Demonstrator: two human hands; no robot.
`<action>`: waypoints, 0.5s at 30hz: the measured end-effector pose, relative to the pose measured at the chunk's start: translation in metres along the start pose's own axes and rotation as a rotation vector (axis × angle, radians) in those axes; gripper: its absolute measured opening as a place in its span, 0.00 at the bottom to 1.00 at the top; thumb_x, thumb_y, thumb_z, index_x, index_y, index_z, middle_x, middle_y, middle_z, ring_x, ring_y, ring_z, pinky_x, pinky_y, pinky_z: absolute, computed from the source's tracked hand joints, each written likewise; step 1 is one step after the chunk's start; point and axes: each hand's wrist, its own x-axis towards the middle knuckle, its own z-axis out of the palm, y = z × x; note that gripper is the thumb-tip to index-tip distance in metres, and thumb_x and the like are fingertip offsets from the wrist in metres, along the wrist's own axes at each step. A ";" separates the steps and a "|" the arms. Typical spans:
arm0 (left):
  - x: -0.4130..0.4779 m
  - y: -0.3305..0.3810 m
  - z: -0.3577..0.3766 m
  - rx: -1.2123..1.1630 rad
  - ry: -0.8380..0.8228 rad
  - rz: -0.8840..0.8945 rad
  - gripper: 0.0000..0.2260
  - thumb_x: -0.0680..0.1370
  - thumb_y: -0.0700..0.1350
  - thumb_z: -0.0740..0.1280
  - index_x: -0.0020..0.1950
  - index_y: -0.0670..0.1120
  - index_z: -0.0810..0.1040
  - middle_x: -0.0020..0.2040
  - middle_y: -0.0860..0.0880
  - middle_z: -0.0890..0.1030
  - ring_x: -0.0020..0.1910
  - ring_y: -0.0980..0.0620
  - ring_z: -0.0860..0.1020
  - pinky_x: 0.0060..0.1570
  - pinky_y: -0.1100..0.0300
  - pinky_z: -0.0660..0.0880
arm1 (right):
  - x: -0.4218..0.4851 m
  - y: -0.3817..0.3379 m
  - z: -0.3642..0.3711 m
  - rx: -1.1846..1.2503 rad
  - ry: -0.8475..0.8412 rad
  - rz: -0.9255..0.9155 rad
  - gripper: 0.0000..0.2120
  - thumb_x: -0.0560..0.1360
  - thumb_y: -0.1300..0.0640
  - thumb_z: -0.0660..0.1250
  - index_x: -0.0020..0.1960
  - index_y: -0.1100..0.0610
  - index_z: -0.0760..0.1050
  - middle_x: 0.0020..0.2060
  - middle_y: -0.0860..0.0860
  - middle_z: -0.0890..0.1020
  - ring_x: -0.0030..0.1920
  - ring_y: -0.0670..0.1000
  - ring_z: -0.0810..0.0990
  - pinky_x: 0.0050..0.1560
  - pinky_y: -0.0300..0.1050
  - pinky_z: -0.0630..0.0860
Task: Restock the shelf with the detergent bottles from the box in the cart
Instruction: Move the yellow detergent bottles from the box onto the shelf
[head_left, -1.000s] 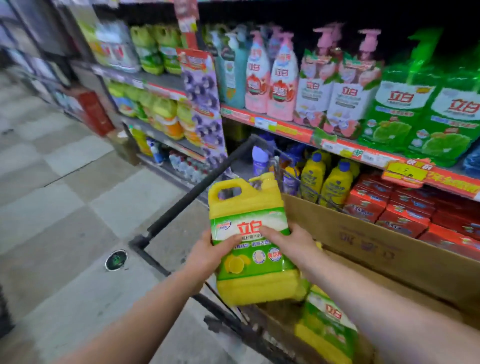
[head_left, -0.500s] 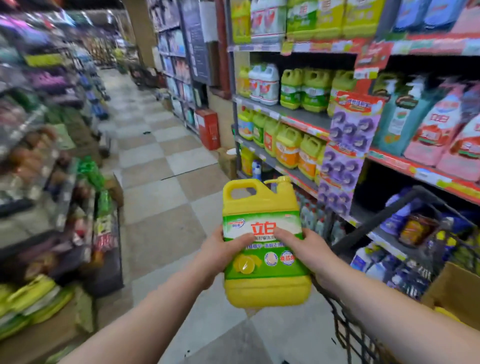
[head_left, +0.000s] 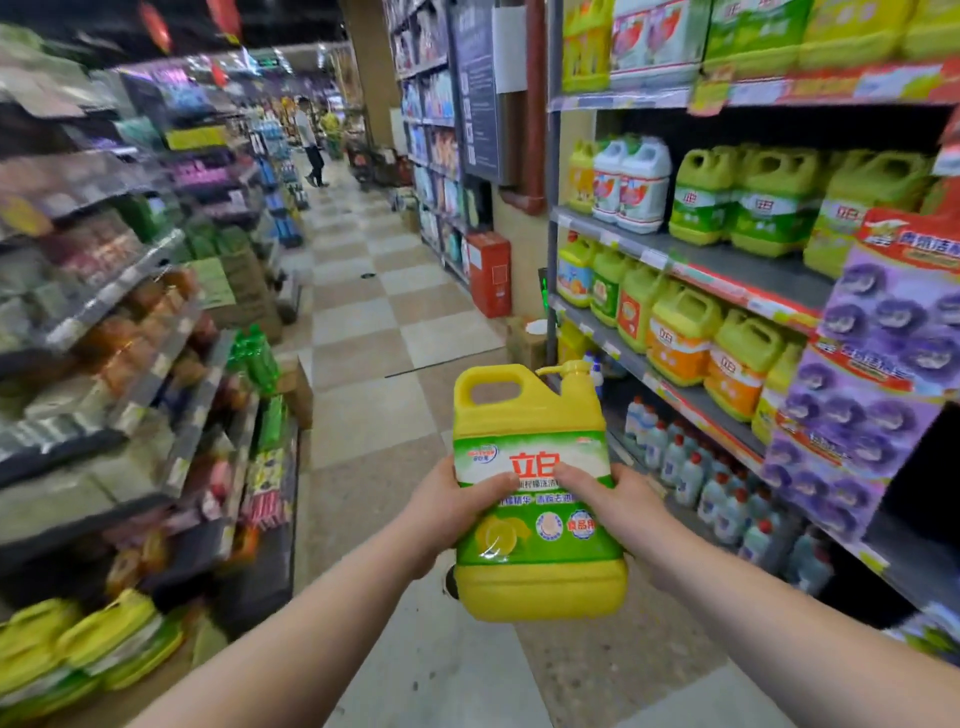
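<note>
The floor lies far below both grips and is tiled; if the bottle falls there, it can crack or its pump can break. The shelf stands to the right of the grips and ahead of them, and its boards are rather full of jugs. A free place seems hard to find, so forcing the bottle in may knock a jug off the edge. A purple card hangs before the shelf, right of the right grip and higher; an arm or the bottle may catch on it during the reach. The cart and box are not in view.

The bottle is in the air between the two grips, nearly upright, well apart from the shelf. The left grip clasps its left side with the thumb across the label, and the right grip clasps the right side likewise. Both press on the smooth label and not on the handle, so the hold depends on squeezing; if one grip lets go early, the bottle, which looks full, may slip or turn. The pump stands out on top, above the right grip, and may strike an upper board as the bottle goes in.
</note>
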 end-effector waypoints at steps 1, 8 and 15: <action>0.020 0.006 -0.002 0.010 0.006 -0.003 0.19 0.72 0.50 0.73 0.59 0.49 0.74 0.53 0.49 0.83 0.46 0.52 0.83 0.35 0.62 0.78 | 0.020 -0.005 -0.001 -0.003 -0.003 0.008 0.16 0.68 0.44 0.73 0.49 0.52 0.75 0.42 0.50 0.84 0.39 0.48 0.84 0.41 0.43 0.81; 0.143 0.044 0.011 -0.024 -0.003 0.020 0.12 0.72 0.49 0.72 0.53 0.51 0.76 0.47 0.52 0.84 0.36 0.59 0.83 0.27 0.68 0.75 | 0.147 -0.045 -0.029 0.013 -0.031 0.031 0.23 0.66 0.45 0.75 0.55 0.55 0.75 0.47 0.53 0.85 0.43 0.53 0.85 0.48 0.52 0.81; 0.233 0.064 0.021 -0.002 -0.096 -0.005 0.11 0.72 0.51 0.72 0.52 0.52 0.75 0.45 0.54 0.83 0.34 0.61 0.83 0.26 0.67 0.75 | 0.223 -0.052 -0.048 0.032 0.038 0.076 0.24 0.65 0.44 0.75 0.57 0.54 0.76 0.47 0.53 0.85 0.42 0.53 0.85 0.48 0.52 0.82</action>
